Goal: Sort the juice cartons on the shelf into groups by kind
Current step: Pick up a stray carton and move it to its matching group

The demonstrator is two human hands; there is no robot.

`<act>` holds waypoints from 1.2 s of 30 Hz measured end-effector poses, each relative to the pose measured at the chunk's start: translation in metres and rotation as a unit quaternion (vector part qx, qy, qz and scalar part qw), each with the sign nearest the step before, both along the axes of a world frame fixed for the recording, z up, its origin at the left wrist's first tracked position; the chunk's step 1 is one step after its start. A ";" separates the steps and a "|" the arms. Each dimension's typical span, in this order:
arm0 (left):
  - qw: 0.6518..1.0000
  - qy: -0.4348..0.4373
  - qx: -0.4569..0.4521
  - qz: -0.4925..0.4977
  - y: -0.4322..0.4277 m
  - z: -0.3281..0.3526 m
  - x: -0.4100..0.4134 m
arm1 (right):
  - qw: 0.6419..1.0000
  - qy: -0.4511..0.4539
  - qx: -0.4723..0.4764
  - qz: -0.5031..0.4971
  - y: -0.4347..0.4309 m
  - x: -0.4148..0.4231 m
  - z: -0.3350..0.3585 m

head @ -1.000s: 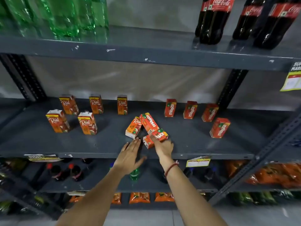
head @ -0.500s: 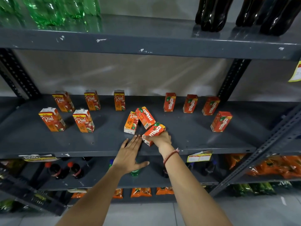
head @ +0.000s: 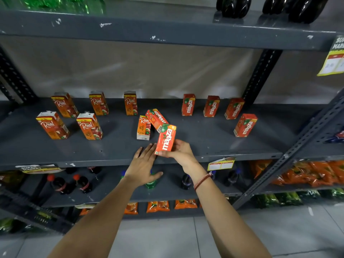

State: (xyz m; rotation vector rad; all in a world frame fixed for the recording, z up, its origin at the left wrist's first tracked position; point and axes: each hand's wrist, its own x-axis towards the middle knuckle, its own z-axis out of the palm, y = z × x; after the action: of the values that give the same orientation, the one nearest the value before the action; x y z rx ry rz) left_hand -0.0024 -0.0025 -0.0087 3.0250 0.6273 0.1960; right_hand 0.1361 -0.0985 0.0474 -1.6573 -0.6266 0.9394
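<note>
My right hand point(head: 181, 151) grips a red Maaza carton point(head: 166, 139), lifted and tilted near the front of the grey shelf point(head: 111, 155). My left hand point(head: 144, 163) lies flat and open at the shelf's front edge, just left of that carton. Behind them a Real carton point(head: 143, 128) stands with another Maaza carton point(head: 156, 119) leaning on it. Several Real cartons point(head: 89, 126) stand at the left. Several Maaza cartons point(head: 245, 125) stand at the right.
A shelf above holds green bottles point(head: 61, 1) and dark cola bottles point(head: 234, 6). A slanted upright post point(head: 259, 77) stands behind the right cartons. Below are dark bottles point(head: 81, 183) and orange packets point(head: 307, 174). Price tags point(head: 220, 163) hang on the shelf edge.
My right hand has lifted the Maaza carton off the pile and turned it more upright. My left hand stays flat at the shelf edge.
</note>
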 end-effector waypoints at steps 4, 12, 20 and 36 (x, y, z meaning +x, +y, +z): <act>1.000 0.002 0.000 -0.001 0.000 0.001 0.000 | 0.999 -0.020 0.016 0.039 -0.008 -0.006 0.008; 1.000 0.011 0.010 0.006 -0.002 0.001 0.000 | 0.998 -0.034 0.027 0.036 -0.012 -0.006 0.011; 1.000 0.005 0.008 0.025 -0.002 -0.002 0.004 | 0.993 -0.105 0.011 -0.053 -0.021 0.046 0.012; 0.999 0.007 0.011 0.051 0.004 0.002 0.032 | 0.932 -0.302 -0.104 -0.173 -0.045 0.182 -0.004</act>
State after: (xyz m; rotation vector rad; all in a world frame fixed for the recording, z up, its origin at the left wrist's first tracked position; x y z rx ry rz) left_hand 0.0292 0.0014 -0.0068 3.0202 0.7880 0.1879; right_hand 0.3178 -0.1438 0.0438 -2.1816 -0.6190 0.2312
